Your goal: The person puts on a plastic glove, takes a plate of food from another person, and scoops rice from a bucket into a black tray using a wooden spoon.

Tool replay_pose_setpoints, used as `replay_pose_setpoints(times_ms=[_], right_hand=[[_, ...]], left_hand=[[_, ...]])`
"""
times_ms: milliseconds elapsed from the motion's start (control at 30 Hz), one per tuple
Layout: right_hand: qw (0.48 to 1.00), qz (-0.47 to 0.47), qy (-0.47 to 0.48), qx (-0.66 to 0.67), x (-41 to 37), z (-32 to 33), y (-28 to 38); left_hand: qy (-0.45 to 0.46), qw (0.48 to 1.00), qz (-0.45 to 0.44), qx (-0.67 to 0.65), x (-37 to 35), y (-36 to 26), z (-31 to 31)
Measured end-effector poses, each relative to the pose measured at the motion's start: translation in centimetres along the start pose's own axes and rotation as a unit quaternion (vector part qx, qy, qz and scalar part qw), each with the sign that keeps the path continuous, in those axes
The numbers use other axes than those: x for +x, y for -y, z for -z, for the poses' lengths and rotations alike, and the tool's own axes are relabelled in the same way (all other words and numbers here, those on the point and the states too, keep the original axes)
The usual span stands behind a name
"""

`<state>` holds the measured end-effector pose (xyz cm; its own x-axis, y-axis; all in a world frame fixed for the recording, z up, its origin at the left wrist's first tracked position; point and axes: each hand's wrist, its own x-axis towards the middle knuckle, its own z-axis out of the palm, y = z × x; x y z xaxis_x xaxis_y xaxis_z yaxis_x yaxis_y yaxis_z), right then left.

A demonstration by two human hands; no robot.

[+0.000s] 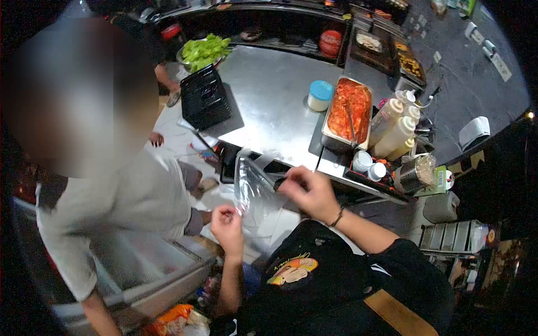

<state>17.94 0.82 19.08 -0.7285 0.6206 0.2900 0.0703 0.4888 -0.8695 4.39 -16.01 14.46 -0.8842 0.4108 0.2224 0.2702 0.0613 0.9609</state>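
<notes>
A clear plastic bag hangs in front of my body, stretched between my two hands. My left hand is closed, pinching the bag's lower left edge. On the other side, my right hand has its fingers curled together at the bag's right edge; a small dark patch by those fingertips is too blurred to name. Beyond the hands is the steel worktable. Near its right side stand a metal pan of red, sauced food with a utensil in it and a tub with a blue lid.
Squeeze bottles and white-lidded jars cluster at the right. A black crate and leafy greens in a bowl are at the far left. A person in a light shirt stands close on my left, beside a glass-topped chest.
</notes>
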Motion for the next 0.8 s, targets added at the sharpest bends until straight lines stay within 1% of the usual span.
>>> replay_pose_setpoints(times_ms=[33, 67, 100, 133, 167, 233, 267, 300, 333, 367, 400, 433, 467, 500, 533, 567, 600, 633, 700, 733, 767, 800], right_hand=[[0.996, 0.016, 0.082, 0.036, -0.1, -1.7, 0.0], [0.983, -0.035, 0.168, 0.068, -0.3, -3.3, -0.1], [0.964, -0.061, 0.235, 0.108, -0.2, -4.8, -0.6], [0.959, -0.059, 0.256, 0.106, -0.1, -6.5, -1.8], [0.956, -0.072, 0.254, 0.127, 0.3, -7.6, -2.5], [0.936, -0.101, 0.299, 0.155, 2.1, -8.8, -3.3], [0.927, -0.133, 0.290, 0.200, 2.7, -10.0, -4.8], [0.914, -0.163, 0.282, 0.242, 4.1, -11.3, -6.4], [0.856, -0.220, 0.278, 0.376, 6.2, -11.8, -6.7], [0.797, -0.268, 0.262, 0.473, 8.7, -12.3, -6.3], [0.729, -0.301, 0.256, 0.559, 11.4, -13.1, -6.5], [0.658, -0.299, 0.242, 0.648, 14.3, -14.1, -5.4], [0.646, -0.254, 0.264, 0.670, 17.4, -15.7, -4.9], [0.675, -0.222, 0.252, 0.657, 20.3, -17.2, -3.9], [0.695, -0.192, 0.275, 0.636, 23.7, -18.1, -2.4], [0.697, -0.180, 0.261, 0.643, 26.8, -19.8, -1.9], [0.697, -0.189, 0.258, 0.642, 29.2, -20.3, -0.4], [0.700, -0.184, 0.255, 0.642, 31.9, -20.6, 1.1], [0.740, -0.119, 0.202, 0.630, 34.4, -20.8, 2.3], [0.774, -0.088, 0.164, 0.605, 35.0, -20.0, 2.6], [0.830, 0.019, 0.140, 0.540, 36.0, -20.1, 1.0], [0.900, 0.135, 0.108, 0.401, 36.5, -19.5, -0.7]], left_hand=[[0.041, 0.998, 0.030, 0.039, -0.1, -1.3, -0.4], [0.090, 0.993, 0.072, -0.025, 0.1, -1.3, -0.9], [0.124, 0.985, 0.095, -0.068, 0.2, -0.4, -1.3], [0.169, 0.972, 0.146, -0.066, 0.7, 0.4, -1.1], [0.149, 0.932, 0.261, -0.203, 1.0, 2.3, -1.2], [0.131, 0.906, 0.305, -0.265, 2.0, 4.0, -0.2], [0.098, 0.914, 0.293, -0.263, 3.3, 5.0, 0.6], [0.131, 0.944, 0.241, -0.183, 5.2, 6.3, 1.8], [0.165, 0.961, 0.201, -0.094, 6.4, 7.3, 3.5], [0.181, 0.966, 0.148, -0.111, 9.2, 7.6, 4.7], [0.227, 0.967, 0.099, -0.063, 13.3, 6.4, 5.7], [0.172, 0.973, 0.141, -0.055, 16.8, 2.7, 5.4], [0.148, 0.961, 0.167, 0.161, 21.8, 0.5, 5.8], [0.107, 0.928, 0.042, 0.355, 26.4, -0.6, 6.4], [0.090, 0.948, -0.056, 0.300, 32.0, -0.4, 7.4], [0.088, 0.896, -0.077, 0.428, 40.1, 2.6, 10.4], [0.221, 0.836, -0.169, 0.474, 40.5, -3.8, 9.1], [0.031, 0.932, 0.013, 0.360, 41.9, -6.6, 7.4], [0.006, 0.936, -0.019, 0.351, 43.3, -8.9, 7.1], [-0.001, 0.918, -0.085, 0.386, 43.5, -8.8, 7.1], [-0.009, 0.895, -0.154, 0.418, 42.8, -8.0, 7.0], [-0.002, 0.896, -0.196, 0.398, 41.5, -7.2, 6.4]])
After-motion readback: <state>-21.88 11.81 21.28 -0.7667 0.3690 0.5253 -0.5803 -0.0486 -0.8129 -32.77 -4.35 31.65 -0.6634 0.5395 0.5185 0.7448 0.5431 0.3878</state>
